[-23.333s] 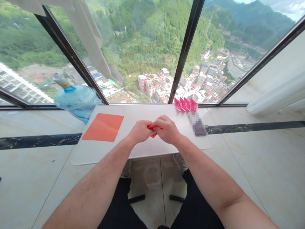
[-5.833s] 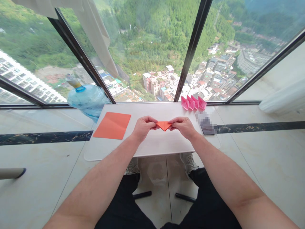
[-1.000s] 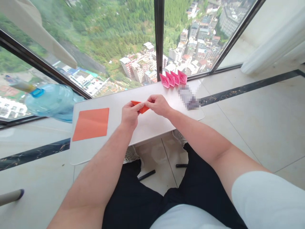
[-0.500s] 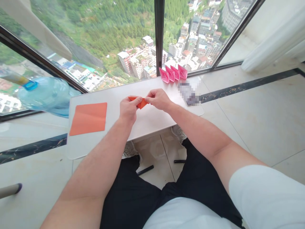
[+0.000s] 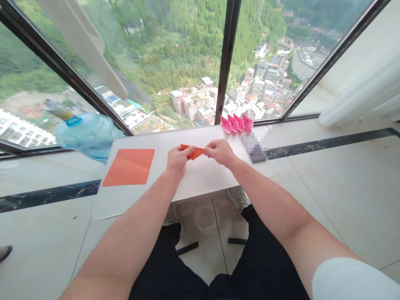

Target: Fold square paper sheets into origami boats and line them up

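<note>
A small folded piece of orange paper (image 5: 196, 153) is held up over the white table between my two hands. My left hand (image 5: 178, 160) grips its left part, the thumb lying across the front. At its right tip, the fingers of my right hand (image 5: 220, 151) pinch the pointed corner. The paper's middle shows as a downward-pointing triangle; its far side is hidden. A flat sheet of orange paper (image 5: 129, 167) with a faint crease lies to the left of my left hand. Several folded pink paper shapes (image 5: 236, 124) stand in a row beyond my right hand.
The low white table (image 5: 203, 185) stands against the window frame (image 5: 228, 62). A large blue water bottle (image 5: 87, 133) lies past its left end. On its right end rests a phone (image 5: 258, 153), partly blurred out. My shoes (image 5: 242, 200) are at the table's near edge.
The view has tilted up and shifted, so the table appears lower and further right. My hands keep hold of the orange paper, and more of its middle shows between them.
</note>
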Tool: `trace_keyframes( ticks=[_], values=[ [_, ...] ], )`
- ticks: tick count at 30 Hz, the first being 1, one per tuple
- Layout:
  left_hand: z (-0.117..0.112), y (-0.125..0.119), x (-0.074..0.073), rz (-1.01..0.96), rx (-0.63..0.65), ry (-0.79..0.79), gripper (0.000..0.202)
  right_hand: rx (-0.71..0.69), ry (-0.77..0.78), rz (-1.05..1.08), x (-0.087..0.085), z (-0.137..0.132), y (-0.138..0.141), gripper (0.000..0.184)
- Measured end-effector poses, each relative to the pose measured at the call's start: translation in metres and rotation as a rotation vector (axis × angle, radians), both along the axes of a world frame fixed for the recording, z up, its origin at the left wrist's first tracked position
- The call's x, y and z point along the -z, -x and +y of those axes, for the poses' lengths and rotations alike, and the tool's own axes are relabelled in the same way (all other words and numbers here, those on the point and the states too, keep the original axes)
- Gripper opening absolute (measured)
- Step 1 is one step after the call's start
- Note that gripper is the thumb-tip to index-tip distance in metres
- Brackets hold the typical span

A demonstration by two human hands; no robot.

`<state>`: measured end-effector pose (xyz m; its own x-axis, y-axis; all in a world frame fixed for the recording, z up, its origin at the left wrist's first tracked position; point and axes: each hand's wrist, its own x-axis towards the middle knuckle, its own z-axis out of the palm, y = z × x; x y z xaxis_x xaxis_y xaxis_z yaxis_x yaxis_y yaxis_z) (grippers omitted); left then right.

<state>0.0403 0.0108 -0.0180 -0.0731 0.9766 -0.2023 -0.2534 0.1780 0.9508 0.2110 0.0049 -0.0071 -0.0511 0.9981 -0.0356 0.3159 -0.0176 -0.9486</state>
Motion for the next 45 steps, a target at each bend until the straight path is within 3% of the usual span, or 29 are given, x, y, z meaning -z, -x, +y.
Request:
trace_keyframes(
  ticks=[9,16,27,37,42,45],
  values=[
    [0.002,0.008,0.000,-0.062,-0.110,0.003,0.030,0.036,0.035,-0.029,-0.001,-0.001,0.002,0.014],
    [0.003,0.010,-0.001,-0.060,-0.074,-0.016,0.033,0.045,0.063,-0.016,-0.004,-0.003,0.000,0.018],
    [0.005,0.014,-0.002,-0.131,-0.131,0.005,0.038,0.047,0.044,0.005,-0.002,-0.002,0.001,0.023],
    [0.006,0.014,-0.005,-0.153,-0.127,-0.002,0.026,0.053,0.011,-0.025,0.000,-0.001,0.002,0.024],
    [0.002,0.010,-0.004,0.040,-0.165,-0.046,0.034,0.152,-0.207,-0.156,0.003,-0.005,0.003,0.022],
    [-0.003,0.005,-0.005,0.081,-0.078,-0.008,0.043,0.173,-0.367,-0.293,0.007,-0.009,0.005,0.020]
  ],
)
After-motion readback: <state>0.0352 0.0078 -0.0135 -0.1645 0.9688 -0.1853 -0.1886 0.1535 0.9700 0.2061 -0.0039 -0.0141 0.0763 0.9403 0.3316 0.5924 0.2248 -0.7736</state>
